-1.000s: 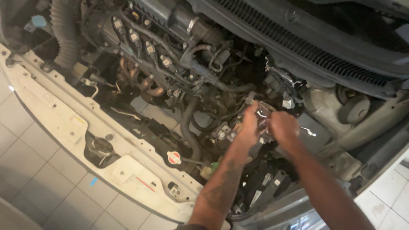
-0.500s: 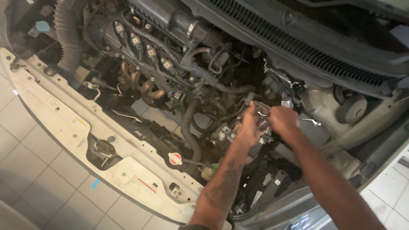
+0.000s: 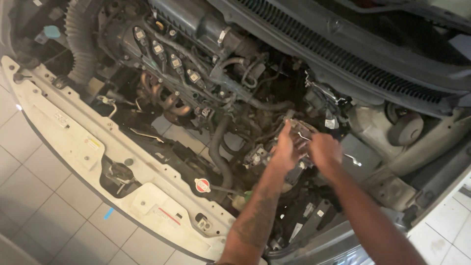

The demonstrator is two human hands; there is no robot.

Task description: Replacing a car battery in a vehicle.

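**A:** So a small metal part point(image 3: 300, 128) is being worked deep in the engine bay, right of the engine point(image 3: 196, 64) and just below the cowl point(image 3: 343, 54). It's pinched between both hands, and most of it is hidden by fingers, so what kind of part it is can't be told.

**B:** Grip looks narrow on both sides. The left hand point(image 3: 287, 147) is closed around the part's near side, with one finger stretched up along it. The right hand point(image 3: 324, 149) is curled over the other side, knuckles up. A thin bright piece point(image 3: 354, 159) sticks out past the right hand; whether it's gripped or just lying there can't be told.

**A:** Biggest risk imo: the part gets dropped. There are open gaps straight down, floor tiles point(image 3: 169, 128) can be seen through the bay, so anything let go of would probably be lost under the car or wedged among the hoses point(image 3: 218, 147).

**B:** Agreed. Wires point(image 3: 319, 93) right behind the hands could also be snagged if the part is yanked out at an angle. And skin could be scraped, it's tight in there.

**A:** Pose-wise, both forearms are reached in from the lower right, nearly parallel, wrists bent slightly down, hands close together and touching the part from opposite sides.
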